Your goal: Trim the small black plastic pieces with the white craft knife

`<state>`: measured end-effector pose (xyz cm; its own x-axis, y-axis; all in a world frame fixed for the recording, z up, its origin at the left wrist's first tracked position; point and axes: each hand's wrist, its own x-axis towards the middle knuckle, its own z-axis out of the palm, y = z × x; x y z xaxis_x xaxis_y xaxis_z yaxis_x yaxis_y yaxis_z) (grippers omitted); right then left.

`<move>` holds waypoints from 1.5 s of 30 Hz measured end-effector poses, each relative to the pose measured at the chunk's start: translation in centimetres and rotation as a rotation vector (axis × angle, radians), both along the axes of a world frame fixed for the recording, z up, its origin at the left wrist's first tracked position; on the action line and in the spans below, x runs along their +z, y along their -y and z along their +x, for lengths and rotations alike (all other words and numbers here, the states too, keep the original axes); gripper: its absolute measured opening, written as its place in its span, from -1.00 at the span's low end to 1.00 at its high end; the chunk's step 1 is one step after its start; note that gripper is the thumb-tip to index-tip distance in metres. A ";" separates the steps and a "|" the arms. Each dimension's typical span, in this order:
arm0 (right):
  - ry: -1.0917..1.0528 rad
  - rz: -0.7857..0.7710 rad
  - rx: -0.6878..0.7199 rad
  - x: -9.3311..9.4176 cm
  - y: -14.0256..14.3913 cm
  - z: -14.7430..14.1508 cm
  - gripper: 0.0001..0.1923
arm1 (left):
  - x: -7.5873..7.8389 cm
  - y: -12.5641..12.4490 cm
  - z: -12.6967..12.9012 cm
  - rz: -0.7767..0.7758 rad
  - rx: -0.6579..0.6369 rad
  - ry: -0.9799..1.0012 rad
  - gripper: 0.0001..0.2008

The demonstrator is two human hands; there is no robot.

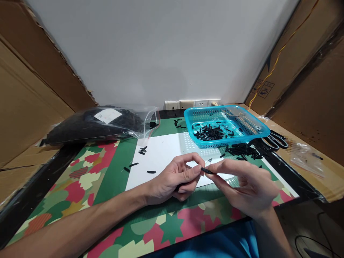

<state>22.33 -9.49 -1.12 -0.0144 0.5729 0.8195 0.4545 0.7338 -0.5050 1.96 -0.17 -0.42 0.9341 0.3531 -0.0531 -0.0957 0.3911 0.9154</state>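
Both hands meet over the near edge of a white sheet of paper (163, 157) lying on the table (113, 172), which is covered with a green, red and cream patterned mat. The left hand (174, 177) and the right hand (242, 184) each pinch one end of a small black rod-shaped piece (207, 171) between thumb and forefinger; the other fingers curl loosely, and the left palm seems to hold something dark, too hidden to tell what.

At about one o'clock from the hands stands a turquoise plastic mesh basket (252, 125) holding a heap of similar black pieces. More of them lie in a loose black pile (243, 149) just in front of the basket. A few stray black pieces (142, 150) lie at ten o'clock on the paper. At eleven o'clock, farther back, lies a clear plastic bag of black pieces (99, 125) bearing a white label whose writing is too small to read. Black-handled scissors (276, 141) rest at two o'clock, beside the basket. A brown cardboard box (264, 87) at the far right carries printed handling symbols, not legible.
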 end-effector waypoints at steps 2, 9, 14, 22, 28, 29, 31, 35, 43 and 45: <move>0.013 0.014 0.006 0.1 -0.1 0.0 -0.61 | -0.1 0.0 0.0 -0.006 0.001 0.004 -0.81; 0.032 0.018 -0.015 0.2 0.0 -0.1 -0.62 | -0.2 -0.1 0.0 -0.017 0.009 0.000 -0.80; 0.050 -0.031 -0.021 0.2 0.2 -0.1 -0.58 | 0.0 0.0 0.1 -0.013 0.026 -0.023 -0.76; 0.292 -0.272 -0.202 2.2 1.4 3.6 -0.87 | 0.7 -0.3 0.7 -0.060 0.043 -0.099 -0.59; 0.335 -0.386 -0.579 1.1 0.6 7.5 -0.90 | 0.3 -0.6 0.6 -0.107 0.032 -0.110 -0.48; 0.343 -0.375 -0.569 1.1 0.5 7.2 -0.91 | 0.3 -0.6 0.6 -0.100 0.033 -0.117 -0.46; 0.320 -0.326 -0.484 1.3 0.3 5.5 -0.96 | 0.2 -0.5 0.8 -0.070 0.046 -0.136 -0.41; 0.249 -0.277 -0.258 2.0 0.4 0.1 -0.87 | 0.3 0.1 1.1 0.002 0.099 -0.197 -0.39; 0.239 -0.304 -0.072 0.5 -0.2 -3.7 -0.82 | 0.1 0.7 1.2 0.029 0.134 -0.216 -0.34; 0.250 -0.311 -0.057 0.4 -0.2 -3.6 -0.81 | 0.1 0.8 1.2 0.033 0.134 -0.214 -0.32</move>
<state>18.72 -9.26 -0.71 -0.1524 0.7985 0.5823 0.6266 0.5337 -0.5679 3.18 -0.93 -0.36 0.8476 0.4777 -0.2313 0.0527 0.3578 0.9323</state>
